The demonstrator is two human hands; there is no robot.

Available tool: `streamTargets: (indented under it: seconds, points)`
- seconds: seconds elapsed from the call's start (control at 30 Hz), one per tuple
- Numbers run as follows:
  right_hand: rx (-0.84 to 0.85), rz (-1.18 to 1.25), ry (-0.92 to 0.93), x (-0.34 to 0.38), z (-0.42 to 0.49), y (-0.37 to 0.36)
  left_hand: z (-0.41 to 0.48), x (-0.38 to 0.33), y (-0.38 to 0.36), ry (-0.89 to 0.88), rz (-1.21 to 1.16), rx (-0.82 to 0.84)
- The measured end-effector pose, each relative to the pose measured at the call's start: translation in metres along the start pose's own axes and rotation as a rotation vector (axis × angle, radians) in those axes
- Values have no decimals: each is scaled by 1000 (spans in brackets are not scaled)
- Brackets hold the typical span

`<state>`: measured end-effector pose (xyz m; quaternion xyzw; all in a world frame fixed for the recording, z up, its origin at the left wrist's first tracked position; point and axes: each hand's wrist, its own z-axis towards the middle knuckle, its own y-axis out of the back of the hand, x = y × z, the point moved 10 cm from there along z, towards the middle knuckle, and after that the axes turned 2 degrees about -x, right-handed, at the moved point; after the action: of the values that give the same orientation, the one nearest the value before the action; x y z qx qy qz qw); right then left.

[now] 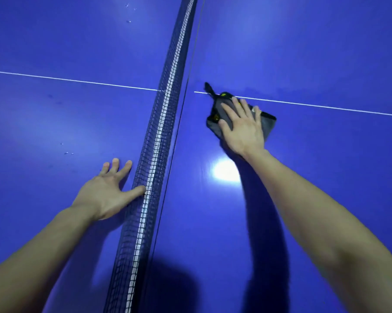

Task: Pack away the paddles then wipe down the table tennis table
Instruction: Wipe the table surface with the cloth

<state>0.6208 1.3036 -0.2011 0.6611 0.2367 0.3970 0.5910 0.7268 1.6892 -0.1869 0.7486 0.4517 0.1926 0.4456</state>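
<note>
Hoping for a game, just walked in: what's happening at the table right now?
A person is wiping the blue table tennis table. Their right hand presses a grey cloth flat onto the surface, over the white centre line near the net. The left hand rests open on the other half, thumb against the net. No paddles are in view.

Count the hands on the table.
2: left hand lies flat beside the net, thumb against it; right hand presses the grey cloth across the net.
</note>
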Motion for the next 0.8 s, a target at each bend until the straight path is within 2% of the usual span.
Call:
streamTargets:
  seconds: [0.13,0.23,0.3,0.33,0.47,0.53,0.57,0.63,0.7,0.8]
  points:
    - [-32,-30,-262,-153,-88,39,-1,-3,1,2,-10,-7]
    - [-33,-77,-415,-175,-112,45,-2,-6,2,-4,-4,-25]
    - [-40,-75,-448,-138,-105,37,-3,-7,1,-11,19,-33]
    - [-47,-89,-403,-103,-95,30,-3,-8,0,-14,23,-41]
    - [-47,-91,-7,102,-68,-15,-2,-7,-2,-7,20,-34]
    - [-5,-49,70,163,-69,-28,-1,-5,-4,-4,12,-31]
    - [4,-31,85,168,-69,-31,-1,-4,-4,-3,4,-32]
    - [-17,-21,119,144,-79,-27,0,-3,-6,-9,-7,-29]
    - [-64,-7,97,87,-107,-13,3,-3,-8,-16,-6,-29]
    - [-108,-51,-69,-37,-171,15,6,-1,-6,-27,7,-39]
